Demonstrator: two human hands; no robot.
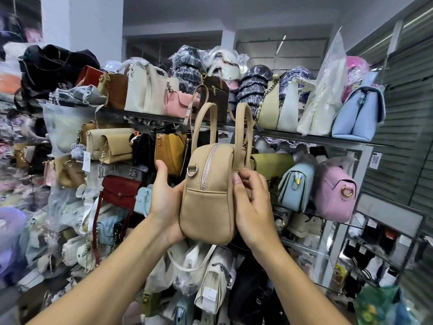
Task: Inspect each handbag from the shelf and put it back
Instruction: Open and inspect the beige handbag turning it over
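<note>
A small beige handbag (207, 202) with a silver zip along its top and two upright handles is held up in front of the shelves, end-on to me. My left hand (165, 202) cups its left side and bottom, thumb pointing up. My right hand (251, 202) grips its right side, with thumb and fingers curled at the base of the right handle. The bag's far side is hidden.
Glass shelves (311, 137) full of handbags stand behind. A mustard bag (169, 152) sits just left of the held bag, an olive bag (271, 164), a light blue bag (296, 185) and a pink bag (334, 187) to its right. More bags are piled below.
</note>
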